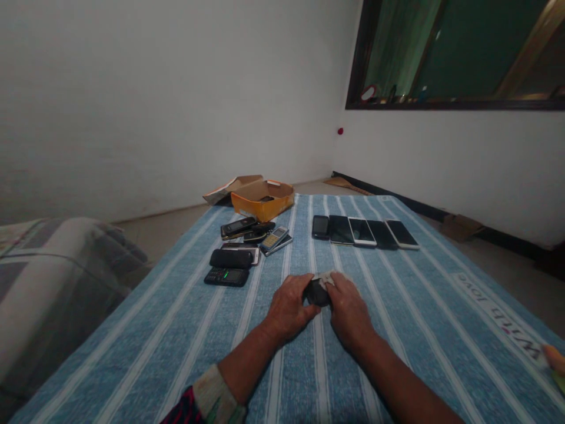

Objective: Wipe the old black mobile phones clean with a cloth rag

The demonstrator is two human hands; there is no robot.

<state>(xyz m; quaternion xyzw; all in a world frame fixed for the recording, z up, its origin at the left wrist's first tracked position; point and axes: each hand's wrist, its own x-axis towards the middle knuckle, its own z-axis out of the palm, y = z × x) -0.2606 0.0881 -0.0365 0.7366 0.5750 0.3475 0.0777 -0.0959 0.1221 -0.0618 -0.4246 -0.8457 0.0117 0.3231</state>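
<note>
As I watched from inside the room, a small dark object (316,293), perhaps a phone, though the hands hid most of it, was held between the person's two hands, just above a blue striped sheet (388,330). A crumpled pale cloth (327,278) lay over its upper side and touched the right hand (348,311). The left hand (288,307) was curved around the near side of the object, with its fingers closed, and the right hand was closed from the other side, so both hands pressed toward each other. I could not tell if the right hand pinched the cloth. To do this handling well, it seemed best to keep both wrists low and the grip even, so the object would not slip.

Ahead of the hands, a little to the right, five smartphones (362,231) lay in a neat row. Ahead and to the left of the hands were a keypad phone (226,277), a black pouch (230,258), and other old phones (274,238). Farther ahead of them, an orange cardboard box (262,201) stood open at the end of the sheet. Far to the right of the right hand, another person's fingers (555,359) showed at the edge of the sheet.
</note>
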